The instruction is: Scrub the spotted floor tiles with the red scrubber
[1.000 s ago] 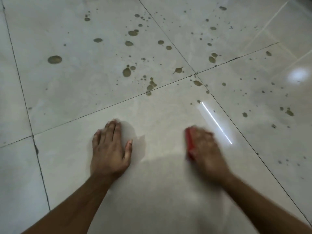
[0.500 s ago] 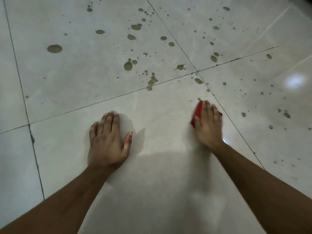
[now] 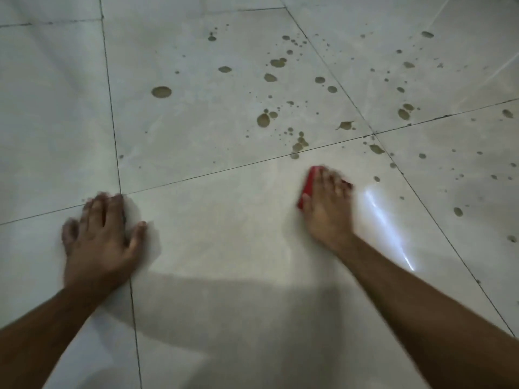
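Item 1 – red scrubber (image 3: pixel 307 184): being held flat on the floor under the right hand (image 3: pixel 325 209), near the far edge of the nearest large tile, just short of the grout line (image 3: pixel 213 171) running L to R. Only its left edge and a bit by the fingertips are being shown; rest is being hidden by the hand. Fingers (image 3: pixel 335 182) are being laid over the top and the thumb is being pressed along the left side, so the scrubber is being gripped; hand is blurred w/ motion.

Item 2 – left hand (image 3: pixel 98 237): being pressed palm-down on the floor, fingers spread and straight, nothing being held. It is being placed over the crossing of two grout lines, approx. at the tile corner; fingertips slightly blurred.

Item 3 – spotted floor tiles (image 3: pixel 196 122): pale glossy tiles, being marked w/ brown-green spots (image 3: pixel 161 92) of mixed sizes, mostly on the tiles beyond and to the R of the scrubber. Nearest cluster (image 3: pixel 299 143) is being seen just beyond the scrubber, at the grout line.

Item 4 – light streak (image 3: pixel 390 228): bright reflection being cast on the tile just R of the right hand and forearm.

Item 5 – shadow (image 3: pixel 224 318): being thrown across the near tile betw. the two forearms.
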